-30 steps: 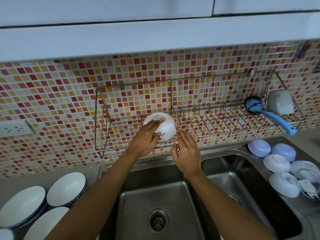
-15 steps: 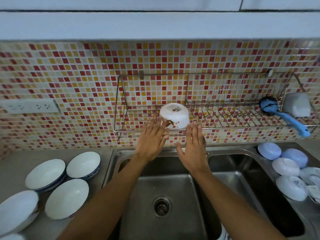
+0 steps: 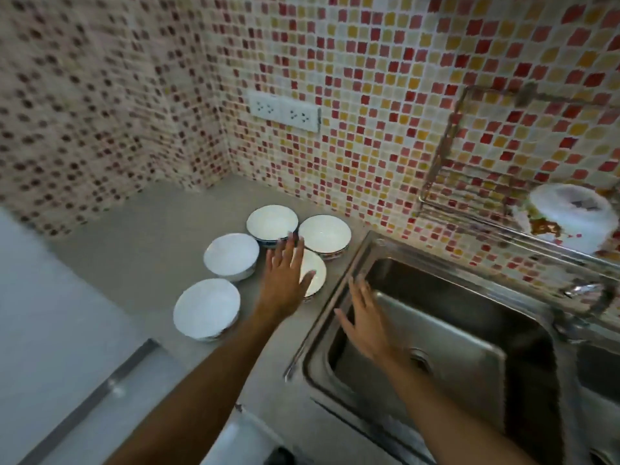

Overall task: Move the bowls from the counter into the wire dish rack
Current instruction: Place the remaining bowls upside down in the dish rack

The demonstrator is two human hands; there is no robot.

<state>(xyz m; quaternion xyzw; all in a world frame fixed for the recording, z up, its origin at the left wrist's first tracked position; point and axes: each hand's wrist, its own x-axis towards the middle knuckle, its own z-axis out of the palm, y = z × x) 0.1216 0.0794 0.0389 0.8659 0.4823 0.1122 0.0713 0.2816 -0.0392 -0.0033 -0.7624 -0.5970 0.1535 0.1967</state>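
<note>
Five white bowls stand upright in a cluster on the grey table, left of the sink. All are round and glazed, and some show a dark band under the rim. The nearest sits at the left front, two stand far against the tiled wall, and one lies close to the sink edge.

The left hand hovers over that last bowl with its fingers spread and flat. Its grip is wide open and holds nothing. Whether it touches the rim cannot be told; the frame is blurred.

The right hand hangs above the near-left corner of the steel sink, likewise splayed and empty.

At far right, one white bowl sits inverted in the wire rack on the wall, with a brown mark on its side.

Risks, as judged: the bowls stand close together, so a reach into the cluster could knock a neighbour and chip a rim. Glazed surfaces look slick; a one-handed pinch on the rim may slip during the lift across the sink, and a drop onto steel would likely break the bowl. The rack wires are thin and spaced, so a bowl set off-centre could tip out.
</note>
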